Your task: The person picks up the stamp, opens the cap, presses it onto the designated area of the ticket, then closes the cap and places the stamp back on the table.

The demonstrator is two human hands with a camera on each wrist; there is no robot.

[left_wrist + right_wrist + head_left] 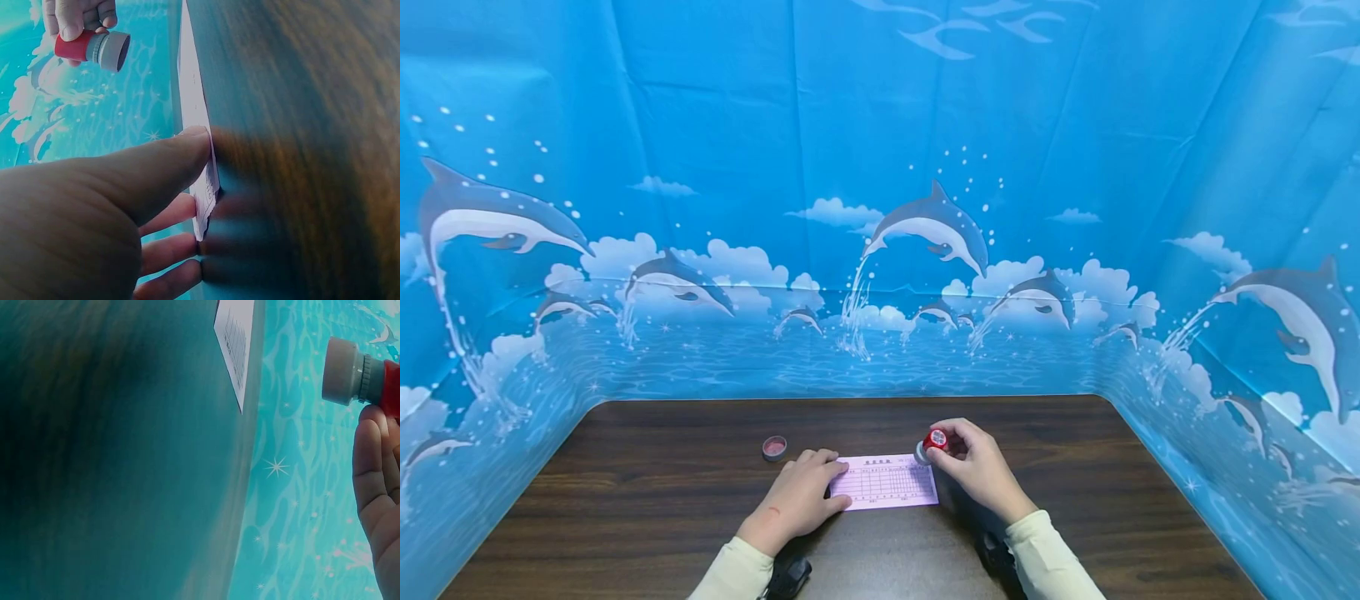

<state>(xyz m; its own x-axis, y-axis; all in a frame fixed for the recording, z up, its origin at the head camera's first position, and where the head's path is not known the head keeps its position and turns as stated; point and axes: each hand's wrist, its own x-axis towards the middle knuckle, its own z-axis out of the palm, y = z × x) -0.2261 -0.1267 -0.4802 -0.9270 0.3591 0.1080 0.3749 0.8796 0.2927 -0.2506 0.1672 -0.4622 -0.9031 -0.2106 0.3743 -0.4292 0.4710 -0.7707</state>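
Observation:
My right hand (983, 467) grips a round stamp (936, 440) by its red handle, over the top right corner of a pink printed form (887, 483). In the right wrist view the stamp's pale grey collar (339, 372) points toward the table, held above it. The left hand (801, 492) rests at the form's left end, with the thumb on its near corner and the other fingers at the far corner. From the left wrist view, the thumb (187, 150) presses the form's edge against the table.
A small round cap (774, 448) with a reddish inside lies on the dark wooden table (662, 467), beyond the left hand. A blue dolphin-print curtain (737, 167) surrounds the table's back and sides. Black wrist devices (790, 577) sit under both cuffs.

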